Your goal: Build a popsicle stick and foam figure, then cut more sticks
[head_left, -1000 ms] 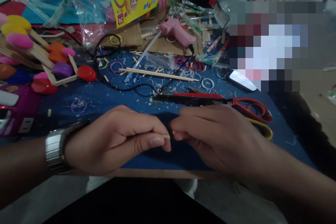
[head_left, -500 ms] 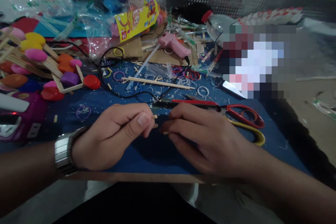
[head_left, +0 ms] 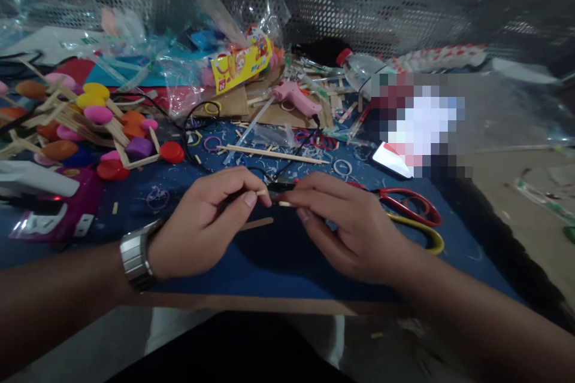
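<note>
My left hand, with a metal watch on the wrist, pinches a short thin wooden stick between thumb and forefinger. My right hand faces it and pinches another short wooden stick piece. The two stick ends lie a few centimetres apart above a blue mat. A flat wooden stick lies on the mat just under the hands.
Scissors with red and yellow handles lie right of my right hand. Behind are long wooden sticks, a pink glue gun with a black cord, coloured rings, a phone, plastic bags and a stick-and-cap model at left.
Both hands rose and moved away from me on the mat. The two stick pieces, end to end a second ago, have come apart. A flat stick now shows beneath the hands.
</note>
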`<state>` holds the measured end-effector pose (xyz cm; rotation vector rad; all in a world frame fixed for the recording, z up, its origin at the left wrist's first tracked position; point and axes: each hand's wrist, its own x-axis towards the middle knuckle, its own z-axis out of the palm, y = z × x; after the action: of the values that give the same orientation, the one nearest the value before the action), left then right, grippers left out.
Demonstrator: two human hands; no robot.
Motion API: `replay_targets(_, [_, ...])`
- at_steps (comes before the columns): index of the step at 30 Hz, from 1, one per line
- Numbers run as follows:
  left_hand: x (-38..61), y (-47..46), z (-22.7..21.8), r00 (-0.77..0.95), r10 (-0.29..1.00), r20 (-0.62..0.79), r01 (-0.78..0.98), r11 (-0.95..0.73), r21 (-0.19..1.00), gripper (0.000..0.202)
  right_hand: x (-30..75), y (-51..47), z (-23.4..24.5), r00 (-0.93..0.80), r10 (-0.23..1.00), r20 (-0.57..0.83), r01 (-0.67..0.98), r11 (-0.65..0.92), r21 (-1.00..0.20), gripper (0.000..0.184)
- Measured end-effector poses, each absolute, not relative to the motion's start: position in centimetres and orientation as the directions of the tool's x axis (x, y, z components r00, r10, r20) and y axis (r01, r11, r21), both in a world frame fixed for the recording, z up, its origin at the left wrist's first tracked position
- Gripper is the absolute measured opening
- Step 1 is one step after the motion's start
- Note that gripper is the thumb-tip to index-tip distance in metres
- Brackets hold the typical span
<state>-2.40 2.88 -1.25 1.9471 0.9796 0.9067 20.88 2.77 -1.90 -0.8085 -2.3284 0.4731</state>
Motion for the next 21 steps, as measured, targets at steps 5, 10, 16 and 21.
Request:
replay_targets(5, [-2.0,2.8,-1.4,0.473,0.788,0.393,0.347,-0.577,0.740,0.017,21.8,3.8,-0.8,-0.582,0.673,0.457,0.523,0.739,-0.424,0.024])
replay_targets(10, [-1.9,1.3,-0.1,0.597,0.733,0.328,0.419,-0.633,0.651,0.018,24.3,3.6,2.2,-0.634,0.719,0.284,0.642,0.694,-0.325,0.021])
replay_targets(16, [-2.8,0.2,0.4,0.674,0.725,0.144,0.612,-0.657,0.441,0.021,24.7,-0.5,1.2,-0.640,0.734,0.229,0.643,0.674,-0.363,0.018])
replay_targets(21, [-2.9,0.4,0.1,0.597,0.797,0.087,0.695,-0.569,0.440,0.022,23.4,-2.7,-1.7,-0.627,0.735,0.257,0.624,0.672,-0.400,0.013])
